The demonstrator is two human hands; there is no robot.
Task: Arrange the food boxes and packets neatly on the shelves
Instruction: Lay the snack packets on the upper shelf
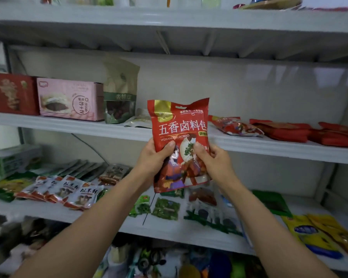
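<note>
I hold a red spice packet (pixel 180 125) upright in front of the middle shelf (pixel 88 128). My left hand (pixel 156 157) grips its lower left side, thumb on the front. My right hand (pixel 213 159) grips its lower right side the same way. On the middle shelf stand a red box (pixel 11 93), a pink box (pixel 68 98) and a tan pouch (pixel 120 91) at the left. More red packets (pixel 285 130) lie flat at the right, and a pale packet (pixel 138 120) lies behind the held one.
The lower shelf (pixel 169 227) carries white-and-orange mushroom packets (pixel 64 190), green packets (pixel 165 208), a green box (pixel 10 159) and yellow packets (pixel 317 235). The upper shelf (pixel 169 23) overhangs above. Mixed goods sit blurred at the bottom.
</note>
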